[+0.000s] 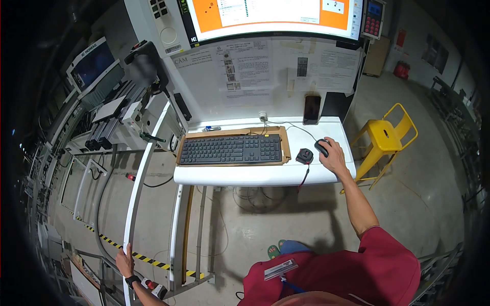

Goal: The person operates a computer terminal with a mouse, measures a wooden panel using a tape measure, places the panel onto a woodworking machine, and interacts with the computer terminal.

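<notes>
My right hand (333,154) rests over a black computer mouse (321,148) at the right end of the white desk (229,177), fingers curled round it. Just left of the mouse sits a small black tape measure (304,155) with a strap hanging over the desk's front edge. A black keyboard (229,149) lies in a shallow cardboard tray (287,148). Low on the left, my left hand (125,262) is closed around a long white rail (137,196) that slants up beside the desk. Part of its grip is hidden.
A lit monitor (275,18) hangs above papers taped to the panel. A phone (312,109) leans at the back of the desk. A yellow stool (384,136) stands to the right. Machinery (109,117), cables and yellow-black striped floor tape (148,259) are on the left.
</notes>
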